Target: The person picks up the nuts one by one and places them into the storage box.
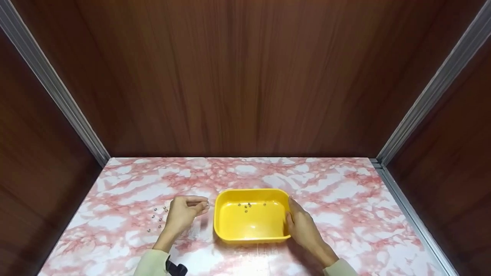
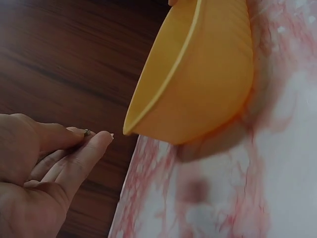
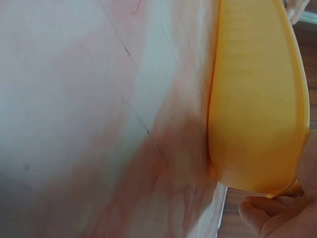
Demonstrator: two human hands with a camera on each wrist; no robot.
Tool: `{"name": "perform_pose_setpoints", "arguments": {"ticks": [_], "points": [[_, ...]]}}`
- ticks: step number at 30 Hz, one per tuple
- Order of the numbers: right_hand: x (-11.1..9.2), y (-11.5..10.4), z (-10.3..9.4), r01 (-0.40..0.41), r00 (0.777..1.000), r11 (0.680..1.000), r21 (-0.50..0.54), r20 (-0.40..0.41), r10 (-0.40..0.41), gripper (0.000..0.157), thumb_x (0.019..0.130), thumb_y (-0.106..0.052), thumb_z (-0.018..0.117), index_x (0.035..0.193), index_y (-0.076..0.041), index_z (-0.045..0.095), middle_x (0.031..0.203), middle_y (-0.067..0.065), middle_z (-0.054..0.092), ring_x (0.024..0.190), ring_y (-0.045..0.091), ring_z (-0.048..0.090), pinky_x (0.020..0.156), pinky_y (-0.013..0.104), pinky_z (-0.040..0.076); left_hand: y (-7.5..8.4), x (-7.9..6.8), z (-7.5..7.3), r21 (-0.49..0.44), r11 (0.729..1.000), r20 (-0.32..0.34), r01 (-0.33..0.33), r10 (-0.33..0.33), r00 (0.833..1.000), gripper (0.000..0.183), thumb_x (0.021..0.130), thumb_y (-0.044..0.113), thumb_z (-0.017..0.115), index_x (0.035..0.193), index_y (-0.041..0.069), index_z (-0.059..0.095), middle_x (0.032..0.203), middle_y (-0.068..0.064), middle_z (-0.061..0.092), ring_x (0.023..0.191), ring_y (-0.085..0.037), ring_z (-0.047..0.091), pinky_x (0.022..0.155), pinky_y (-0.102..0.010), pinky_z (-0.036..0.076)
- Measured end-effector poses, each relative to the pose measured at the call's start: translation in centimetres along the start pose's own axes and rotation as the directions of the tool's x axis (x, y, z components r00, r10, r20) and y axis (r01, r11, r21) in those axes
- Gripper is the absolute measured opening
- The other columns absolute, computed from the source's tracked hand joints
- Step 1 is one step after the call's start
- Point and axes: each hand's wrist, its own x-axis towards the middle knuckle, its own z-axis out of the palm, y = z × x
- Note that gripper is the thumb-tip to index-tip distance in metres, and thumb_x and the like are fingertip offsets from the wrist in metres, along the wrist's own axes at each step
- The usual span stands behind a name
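Note:
My left hand (image 1: 185, 212) pinches a small shiny metal piece (image 2: 87, 132) between thumb and fingertips, just left of a yellow plastic bin (image 1: 253, 230). In the left wrist view the fingertips are level with the bin's rim, a short gap away. The right hand (image 1: 305, 226) grips the bin's right wall, its thumb over the rim on the inner side and the fingers outside. Several similar small metal pieces (image 1: 246, 211) lie on the bin floor, toward its far side. More loose metal pieces (image 1: 160, 219) are scattered on the table left of the left hand.
The bin stands on a table (image 1: 333, 191) with a pink and white marbled top. Dark wood panels (image 1: 245, 76) rise behind it and on both sides, joined by grey metal corner rails (image 1: 433, 84). A black strap (image 1: 175, 267) circles the left wrist.

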Motion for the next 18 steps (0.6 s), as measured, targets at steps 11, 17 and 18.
{"name": "perform_pose_setpoints", "arguments": {"ticks": [11, 17, 18], "points": [[0.0, 0.0, -0.1, 0.006, 1.000, 1.000, 0.012, 0.005, -0.006, 0.050, 0.103, -0.001, 0.059, 0.149, 0.015, 0.046, 0.149, 0.032, 0.056, 0.138, 0.045, 0.058, 0.113, 0.056, 0.052, 1.3, 0.8, 2.0, 0.064, 0.998, 0.041, -0.001, -0.001, 0.999, 0.017, 0.096, -0.006, 0.068, 0.110, -0.008, 0.077, 0.102, -0.024, 0.079, 0.091, -0.027, 0.081, 0.081, -0.029, 0.068], [-0.1, -0.1, -0.2, 0.008, 1.000, 1.000, 0.016, 0.021, -0.008, 0.051, 0.104, -0.001, 0.059, 0.150, 0.016, 0.044, 0.151, 0.033, 0.054, 0.130, 0.045, 0.064, 0.112, 0.054, 0.054, 2.0, 1.5, 3.4, 0.107, 0.994, 0.075, 0.005, -0.013, 0.997, 0.015, 0.095, -0.004, 0.071, 0.107, -0.009, 0.078, 0.099, -0.021, 0.080, 0.085, -0.019, 0.080, 0.079, -0.028, 0.068], [-0.1, -0.1, -0.2, 0.001, 0.999, 1.000, 0.026, 0.035, -0.002, 0.052, 0.104, -0.001, 0.058, 0.151, 0.016, 0.043, 0.153, 0.033, 0.052, 0.121, 0.044, 0.068, 0.110, 0.053, 0.056, 2.0, 1.6, 3.6, 0.111, 0.994, 0.092, 0.008, -0.018, 0.996, 0.015, 0.095, -0.004, 0.071, 0.107, -0.009, 0.078, 0.098, -0.021, 0.080, 0.084, -0.018, 0.080, 0.078, -0.027, 0.068]]}}
